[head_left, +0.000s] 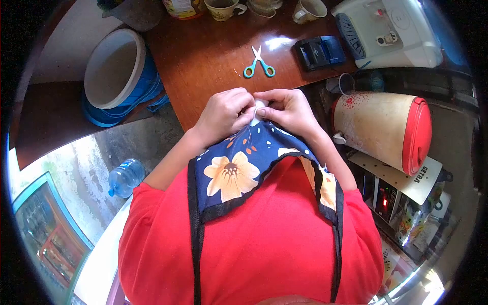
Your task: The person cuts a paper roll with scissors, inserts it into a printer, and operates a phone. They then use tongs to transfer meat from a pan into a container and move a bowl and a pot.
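Both hands meet at the near edge of the brown table, just above a navy floral apron worn over a red shirt. Between them is a small white item, partly hidden by the fingers. My left hand has its fingers curled and pinched on the item's left side. My right hand pinches it from the right with thumb and forefinger. Scissors with teal handles lie on the table beyond the hands, blades apart and pointing away.
The brown table holds cups, a black device and a white machine. At the left stand a white bucket and a water bottle. A cream-and-red container lies right.
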`<state>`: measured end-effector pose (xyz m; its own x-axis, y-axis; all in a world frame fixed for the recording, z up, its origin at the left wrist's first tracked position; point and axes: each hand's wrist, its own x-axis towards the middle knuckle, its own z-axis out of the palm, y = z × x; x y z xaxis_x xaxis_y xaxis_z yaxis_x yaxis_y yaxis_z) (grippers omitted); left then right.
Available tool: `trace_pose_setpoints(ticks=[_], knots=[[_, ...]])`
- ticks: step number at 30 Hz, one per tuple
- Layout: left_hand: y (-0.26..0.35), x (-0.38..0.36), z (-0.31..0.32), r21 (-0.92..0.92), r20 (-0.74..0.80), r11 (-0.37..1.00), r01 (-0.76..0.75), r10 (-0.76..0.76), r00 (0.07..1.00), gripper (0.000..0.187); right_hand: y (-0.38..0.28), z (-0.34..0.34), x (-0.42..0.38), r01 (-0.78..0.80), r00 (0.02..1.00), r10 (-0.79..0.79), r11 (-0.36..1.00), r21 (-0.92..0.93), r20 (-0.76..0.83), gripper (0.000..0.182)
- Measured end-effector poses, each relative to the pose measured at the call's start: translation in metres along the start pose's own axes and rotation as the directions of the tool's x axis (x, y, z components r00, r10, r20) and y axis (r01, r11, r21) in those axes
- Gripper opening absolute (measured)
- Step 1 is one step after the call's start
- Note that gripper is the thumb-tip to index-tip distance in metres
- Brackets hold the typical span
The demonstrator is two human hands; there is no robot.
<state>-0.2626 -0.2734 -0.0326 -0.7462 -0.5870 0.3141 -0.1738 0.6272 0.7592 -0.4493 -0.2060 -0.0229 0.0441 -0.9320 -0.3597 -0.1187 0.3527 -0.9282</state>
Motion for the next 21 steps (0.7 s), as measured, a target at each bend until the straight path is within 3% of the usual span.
trace_pose_setpoints(ticks=[4,6,7,9,10,11,14,18,20,21], knots=[[-0.01,-0.003,0.013,0.023,-0.002,0.999,0.031,-0.031,1.0,0.011,0.001,-0.002,0.003,-0.001,1.0,0.0,0.999,0.043,0.017,0.036],[-0.015,-0.006,0.02,-0.242,-0.065,0.928,0.282,-0.306,0.95,0.014,0.0,-0.001,0.003,-0.011,1.0,0.01,0.997,0.081,0.019,0.036],[-0.016,-0.006,0.022,-0.242,-0.063,0.929,0.28,-0.303,0.951,0.014,0.0,-0.001,0.003,-0.022,1.0,0.02,0.992,0.12,0.021,0.037],[-0.016,-0.007,0.023,-0.548,0.003,0.749,0.373,-0.444,0.896,0.014,-0.005,-0.002,0.002,-0.023,1.0,0.021,0.994,0.111,0.015,0.036],[-0.012,-0.006,0.02,-0.596,0.023,0.705,0.385,-0.464,0.886,0.015,-0.006,-0.001,0.002,-0.023,1.0,0.022,0.994,0.103,0.016,0.036],[-0.008,-0.006,0.017,-0.596,0.023,0.705,0.386,-0.465,0.885,0.015,-0.006,-0.001,0.002,-0.023,1.0,0.022,0.994,0.103,0.017,0.036],[-0.006,-0.003,0.015,-0.348,-0.176,0.914,0.209,-0.282,0.943,0.011,-0.006,0.002,0.003,-0.028,0.999,0.03,0.995,0.096,-0.013,0.037],[-0.009,-0.002,0.018,-0.325,-0.215,0.934,0.151,-0.228,0.95,0.01,-0.007,0.003,0.003,0.022,0.999,-0.02,0.998,0.056,-0.043,0.037],[-0.003,0.0,0.013,-0.063,-0.23,0.998,0.029,-0.043,0.972,0.013,-0.007,0.001,0.003,0.034,0.998,-0.032,0.999,0.024,-0.05,0.036],[-0.004,0.0,0.012,-0.065,-0.23,0.997,0.031,-0.045,0.972,0.013,-0.008,0.001,0.003,0.021,0.999,-0.02,1.0,0.017,-0.041,0.035]])
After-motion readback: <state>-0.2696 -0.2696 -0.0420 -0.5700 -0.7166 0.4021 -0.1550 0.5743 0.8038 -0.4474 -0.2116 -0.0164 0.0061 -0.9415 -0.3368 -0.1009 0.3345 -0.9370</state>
